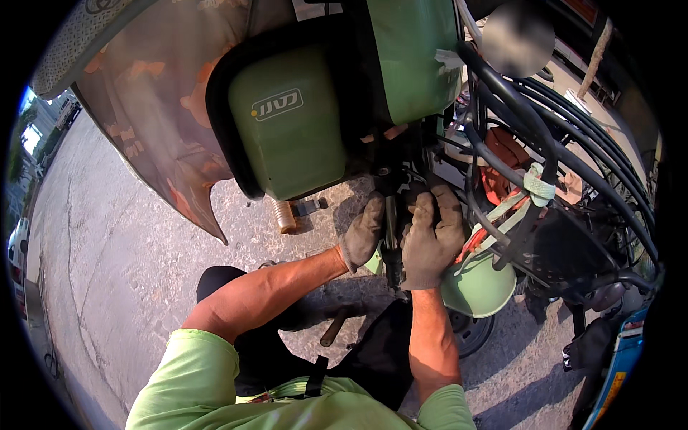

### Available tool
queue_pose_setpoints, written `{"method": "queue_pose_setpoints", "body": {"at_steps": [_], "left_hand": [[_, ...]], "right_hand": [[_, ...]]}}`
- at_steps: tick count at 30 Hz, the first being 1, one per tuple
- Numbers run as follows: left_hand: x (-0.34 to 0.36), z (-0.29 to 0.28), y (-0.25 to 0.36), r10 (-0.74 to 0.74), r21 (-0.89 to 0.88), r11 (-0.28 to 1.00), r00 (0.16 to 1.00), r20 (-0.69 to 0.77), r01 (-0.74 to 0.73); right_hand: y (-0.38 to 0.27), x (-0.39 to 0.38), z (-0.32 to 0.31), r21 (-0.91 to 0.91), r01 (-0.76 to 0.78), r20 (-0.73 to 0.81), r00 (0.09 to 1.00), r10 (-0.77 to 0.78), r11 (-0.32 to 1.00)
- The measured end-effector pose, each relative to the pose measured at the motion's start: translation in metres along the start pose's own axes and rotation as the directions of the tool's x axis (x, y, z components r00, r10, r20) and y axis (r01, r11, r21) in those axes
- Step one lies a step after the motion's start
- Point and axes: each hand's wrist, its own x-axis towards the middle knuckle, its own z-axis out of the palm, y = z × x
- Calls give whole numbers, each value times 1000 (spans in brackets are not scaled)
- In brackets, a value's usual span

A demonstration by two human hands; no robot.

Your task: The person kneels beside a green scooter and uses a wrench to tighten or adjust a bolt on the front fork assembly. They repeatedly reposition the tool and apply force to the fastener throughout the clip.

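Note:
Both my hands wear grey-brown work gloves and meet at a dark, narrow upright metal part [390, 223] on a green two-wheeled vehicle. My left hand [362, 233] is on the left side of that part, its fingers bent inward and pressed together. On the right, my right hand [434, 233] has its fingers curled over the dark mechanism; what lies under the fingertips is hidden. Above my left hand is a green panel [287, 129] with a black rim. Right of my right wrist sits a rounded light-green shell [480, 285].
A camouflage-patterned cover [161, 115] hangs at the upper left. On the concrete ground [93, 236] stands a ribbed brown cylinder [284, 217]. Black tubes and cables [573, 136], with a pale strap [539, 185] tied round them, crowd the right. A pedal-like bar [334, 327] is near my legs.

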Motion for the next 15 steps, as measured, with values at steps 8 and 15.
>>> {"method": "queue_pose_setpoints", "body": {"at_steps": [8,15], "left_hand": [[-2,10,16,-79,-245,966,996,48,88],[-3,5,16,-161,-235,958,986,42,166]], "right_hand": [[-21,4,5,-224,-36,14,999,40,974],[0,4,0,-422,219,66,975,-211,880]]}}
